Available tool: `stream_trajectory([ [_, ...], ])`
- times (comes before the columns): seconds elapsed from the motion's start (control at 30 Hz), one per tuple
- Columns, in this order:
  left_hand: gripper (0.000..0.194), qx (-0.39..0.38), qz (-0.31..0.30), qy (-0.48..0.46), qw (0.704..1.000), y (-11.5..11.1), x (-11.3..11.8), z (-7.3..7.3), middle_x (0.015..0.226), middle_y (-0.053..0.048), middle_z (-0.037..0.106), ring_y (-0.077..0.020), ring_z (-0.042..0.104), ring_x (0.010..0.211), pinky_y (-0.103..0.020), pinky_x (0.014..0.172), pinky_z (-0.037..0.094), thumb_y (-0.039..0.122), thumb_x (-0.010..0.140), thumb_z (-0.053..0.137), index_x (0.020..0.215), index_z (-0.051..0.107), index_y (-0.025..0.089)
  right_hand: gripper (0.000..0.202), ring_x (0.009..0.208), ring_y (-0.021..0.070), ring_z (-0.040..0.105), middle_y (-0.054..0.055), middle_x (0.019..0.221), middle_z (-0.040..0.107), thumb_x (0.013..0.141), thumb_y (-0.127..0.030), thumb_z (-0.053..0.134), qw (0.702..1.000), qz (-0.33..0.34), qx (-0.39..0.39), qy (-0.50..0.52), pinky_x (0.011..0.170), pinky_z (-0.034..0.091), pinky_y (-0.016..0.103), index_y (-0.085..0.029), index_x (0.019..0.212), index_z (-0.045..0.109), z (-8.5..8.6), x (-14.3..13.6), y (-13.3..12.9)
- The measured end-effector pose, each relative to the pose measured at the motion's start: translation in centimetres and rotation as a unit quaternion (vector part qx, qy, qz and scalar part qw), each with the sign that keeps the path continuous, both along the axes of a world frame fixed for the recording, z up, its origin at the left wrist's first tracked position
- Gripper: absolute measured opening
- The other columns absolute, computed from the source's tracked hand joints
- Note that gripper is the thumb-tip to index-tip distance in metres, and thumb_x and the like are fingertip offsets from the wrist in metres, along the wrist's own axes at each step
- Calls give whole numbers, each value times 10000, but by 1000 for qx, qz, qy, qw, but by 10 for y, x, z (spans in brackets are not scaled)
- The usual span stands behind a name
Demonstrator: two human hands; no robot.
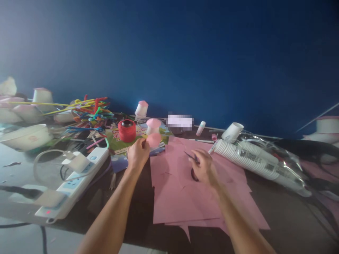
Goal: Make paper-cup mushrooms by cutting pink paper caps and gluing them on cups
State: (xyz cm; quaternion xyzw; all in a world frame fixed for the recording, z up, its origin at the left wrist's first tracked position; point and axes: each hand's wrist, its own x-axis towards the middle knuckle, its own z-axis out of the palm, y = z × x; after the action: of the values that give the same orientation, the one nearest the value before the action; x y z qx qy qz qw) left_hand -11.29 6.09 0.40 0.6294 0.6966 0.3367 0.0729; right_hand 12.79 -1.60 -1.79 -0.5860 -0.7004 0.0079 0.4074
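Between the fingers of my left hand (139,153) is a small round pink paper disc (154,140), held by its left edge. My right hand (203,165) is closed on a pair of dark scissors (191,156), whose blades point left over the paper. Under the right hand lie stacked sheets of pink paper (182,201) with uneven cut edges. Just behind the disc stands an upturned white paper cup with a pink top (153,125). A red spool of string (127,131) sits to the left of it, on a colourful printed booklet (113,144).
A white power strip (79,180) with plugs and cables lies at left. Behind it are a bowl (26,137) and coloured pipe cleaners (92,111). A wrapped stack of paper cups (249,160) lies at right, near a glue stick (201,128). A blue wall (185,60) rises behind.
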Motion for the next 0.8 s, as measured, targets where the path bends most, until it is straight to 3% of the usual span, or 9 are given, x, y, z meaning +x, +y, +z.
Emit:
stream_trajectory([
  [0.07, 341, 38, 3, 8, 999, -2, 3, 1, 694, -21, 656, -208, 608, 697, -291, 672, 398, 298, 763, 480, 1083, 538, 196, 252, 999, 237, 547, 114, 1021, 621, 790, -280, 539, 994, -32, 13, 107, 913, 415, 431, -162, 998, 618, 3, 8, 4],
  [0.13, 442, 99, -13, 4, 995, -7, 9, 3, 686, -19, 649, -208, 612, 714, -307, 728, 408, 288, 774, 489, 1198, 451, 173, 231, 930, 218, 573, 87, 956, 635, 774, -318, 559, 961, -58, 0, 270, 871, 442, 421, -171, 939, 624, 7, 18, 8],
  [0.2, 416, 151, -47, -2, 987, -13, 16, 4, 644, -7, 625, -193, 604, 690, -305, 753, 413, 293, 794, 481, 1188, 455, 159, 193, 809, 178, 597, 47, 843, 634, 755, -326, 573, 879, -46, -11, 475, 801, 480, 385, -171, 860, 619, 10, 28, 12],
  [0.27, 368, 182, -79, -5, 980, -18, 23, 4, 596, 7, 594, -180, 591, 663, -299, 767, 414, 290, 803, 482, 1143, 488, 149, 156, 721, 134, 602, 18, 775, 616, 741, -290, 578, 758, 4, -8, 652, 736, 504, 327, -161, 823, 604, 13, 40, 15],
  [0.33, 326, 194, -107, -6, 975, -21, 29, 3, 575, 17, 580, -167, 582, 639, -298, 785, 410, 268, 805, 484, 1107, 512, 148, 122, 672, 108, 601, 10, 742, 607, 739, -240, 573, 659, 19, -6, 752, 667, 514, 276, -146, 814, 596, 14, 50, 18],
  [0.4, 291, 201, -132, -8, 971, -22, 32, 0, 588, 19, 589, -154, 579, 623, -296, 796, 407, 246, 805, 484, 1077, 531, 155, 96, 633, 97, 596, 10, 709, 602, 747, -200, 554, 601, 17, -3, 799, 611, 514, 251, -133, 805, 592, 13, 59, 19],
  [0.5, 247, 211, -159, -11, 964, -22, 35, -4, 601, 17, 599, -144, 580, 611, -291, 790, 405, 240, 807, 484, 1030, 559, 166, 83, 609, 97, 592, 15, 677, 599, 758, -174, 527, 558, 28, 8, 829, 586, 516, 245, -122, 781, 588, 11, 67, 20],
  [0.6, 230, 214, -177, -11, 961, -23, 37, -6, 604, 17, 604, -142, 579, 605, -289, 789, 404, 226, 805, 484, 1010, 573, 171, 86, 640, 97, 600, 20, 685, 610, 767, -173, 519, 537, 58, 28, 841, 607, 519, 242, -125, 776, 590, 10, 70, 19],
  [0.8, 187, 182, -219, 2, 959, -26, 41, -7, 633, 7, 624, -134, 564, 596, -281, 747, 408, 231, 820, 473, 946, 604, 188, 85, 673, 94, 588, 13, 726, 622, 757, -164, 541, 562, 126, 19, 817, 622, 511, 244, -144, 812, 604, 10, 65, 18],
])
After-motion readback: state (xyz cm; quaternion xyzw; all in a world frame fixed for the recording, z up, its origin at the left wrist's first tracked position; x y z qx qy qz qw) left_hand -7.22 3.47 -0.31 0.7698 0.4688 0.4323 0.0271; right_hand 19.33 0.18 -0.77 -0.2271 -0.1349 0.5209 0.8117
